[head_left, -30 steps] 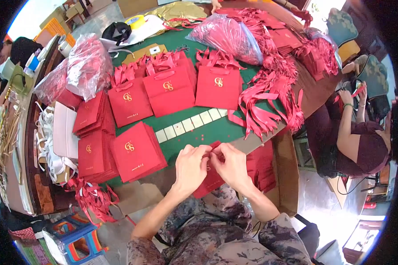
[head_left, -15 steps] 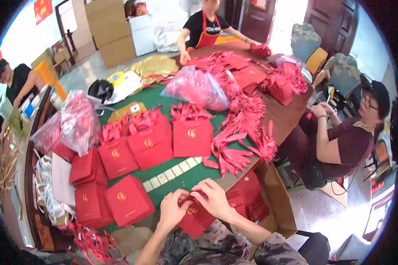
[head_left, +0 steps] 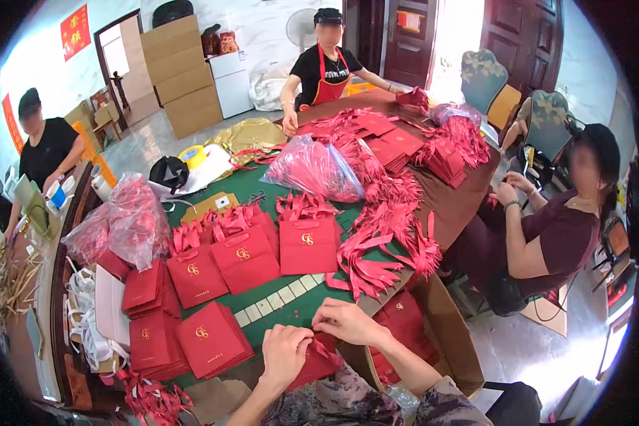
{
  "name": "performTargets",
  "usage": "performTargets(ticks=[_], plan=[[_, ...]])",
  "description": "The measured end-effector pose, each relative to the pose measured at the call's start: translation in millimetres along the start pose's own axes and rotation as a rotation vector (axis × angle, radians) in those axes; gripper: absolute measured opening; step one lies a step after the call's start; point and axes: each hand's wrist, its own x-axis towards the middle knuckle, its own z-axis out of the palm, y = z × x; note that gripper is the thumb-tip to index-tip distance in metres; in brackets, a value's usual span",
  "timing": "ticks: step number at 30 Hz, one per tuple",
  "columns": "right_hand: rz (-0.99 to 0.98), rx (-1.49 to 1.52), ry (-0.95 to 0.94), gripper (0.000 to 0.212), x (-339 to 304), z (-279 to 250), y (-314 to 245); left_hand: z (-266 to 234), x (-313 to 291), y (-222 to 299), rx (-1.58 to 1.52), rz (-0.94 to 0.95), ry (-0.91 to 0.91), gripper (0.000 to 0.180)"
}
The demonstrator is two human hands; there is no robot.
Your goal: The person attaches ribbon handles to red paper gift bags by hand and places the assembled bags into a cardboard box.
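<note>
A small red paper bag (head_left: 315, 368) lies at my lap, below the table's near edge. My left hand (head_left: 287, 353) is closed at its top edge, thumb and fingers pinched together. My right hand (head_left: 349, 323) pinches at the same place, its fingertips close to the left ones. A strip of red ribbon shows just under the fingers; its ends are hidden. Left of my hands stands a stack of flat red bags (head_left: 214, 339) with gold print. Several finished-looking bags with ribbon handles (head_left: 309, 245) stand beyond, behind a row of pale square cards (head_left: 280, 299).
A cardboard box (head_left: 444, 323) holding red bags stands at the right of my lap. Loose red ribbons (head_left: 366, 259) pile up on the green tabletop (head_left: 255, 186). Plastic-wrapped bundles (head_left: 316, 167) lie farther back. Co-workers sit at the right (head_left: 547, 227) and far side (head_left: 324, 71).
My view has tilted up slightly. Both hands have stayed together at the bag's top, and the bag now sits lower and more hidden, with ribbon showing at the fingers.
</note>
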Motion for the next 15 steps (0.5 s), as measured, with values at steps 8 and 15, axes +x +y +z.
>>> performTargets(ticks=[8, 15], plan=[[0.028, 0.04, -0.11, 0.012, 11.6, -15.0, 10.8, 1.6, 13.0, 1.4, 0.086, 0.131, -0.003, 0.01], [-0.058, -0.155, 0.394, 0.024, 124.1, -23.1, 47.8, 24.9, 27.3, -31.4, 0.017, -0.146, 0.039, 0.02]])
